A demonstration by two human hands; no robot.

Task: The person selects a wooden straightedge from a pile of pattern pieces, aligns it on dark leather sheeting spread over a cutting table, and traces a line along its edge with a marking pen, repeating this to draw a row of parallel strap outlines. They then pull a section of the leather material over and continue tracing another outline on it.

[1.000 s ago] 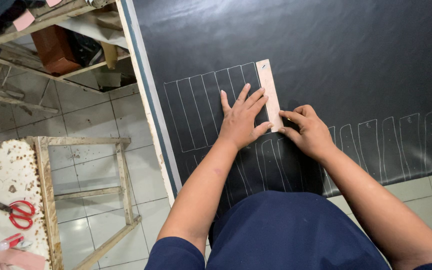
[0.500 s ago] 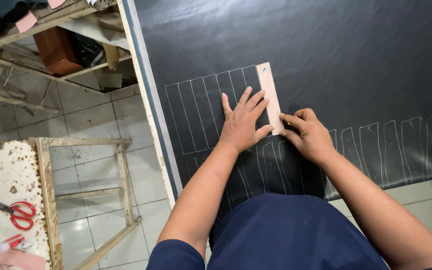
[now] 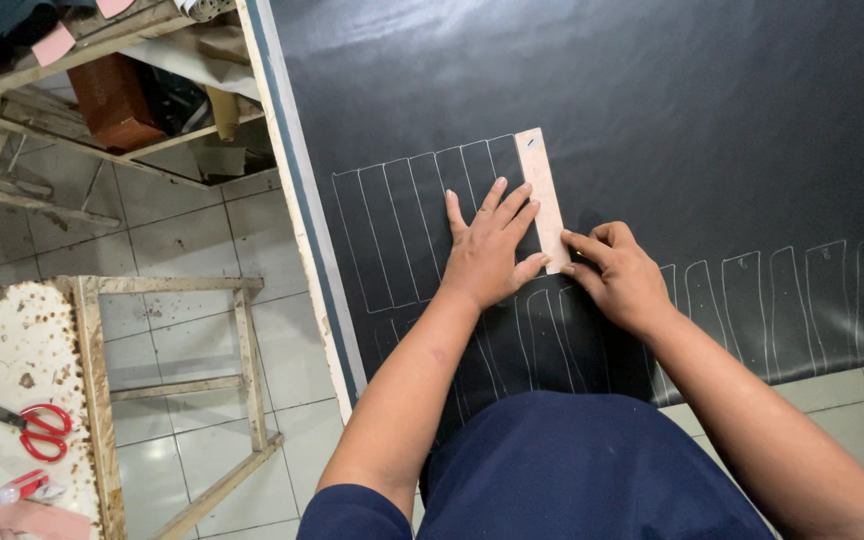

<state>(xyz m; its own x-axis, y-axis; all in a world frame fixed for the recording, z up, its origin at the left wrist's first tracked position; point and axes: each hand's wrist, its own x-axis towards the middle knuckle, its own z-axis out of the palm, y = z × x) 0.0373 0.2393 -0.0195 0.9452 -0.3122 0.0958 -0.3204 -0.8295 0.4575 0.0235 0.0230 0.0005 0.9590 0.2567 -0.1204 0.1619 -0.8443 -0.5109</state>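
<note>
**Hands on template, tracing in progress**

Left hand (image 3: 489,250) lies flat, fingers spread wide, on the black sheet (image 3: 712,110) that covers the tabletop (image 3: 292,200); its fingertips press the left edge of the pale template strip (image 3: 541,196). Right hand (image 3: 620,275) is pinched narrow at the strip's lower end. It looks closed on a marking tool, but I cannot see the tool itself.

Risk, as I judge it: the strip is held only along one edge and near its lower end. Its far end is free, so a sideways drag of the marker could pivot it and skew the line. The sheet looks smooth and slightly glossy, which would aid slipping.

Sheet: dark and matte-to-shiny, with a row of white traced outlines (image 3: 412,220) left of the strip and a second row (image 3: 792,300) nearer me. Strip: long, narrow, light tan, slightly tilted, with a small dark mark at the far end.

Off the tabletop, red-handled scissors (image 3: 27,428) lie on a worn white surface (image 3: 2,350) to my left.
</note>
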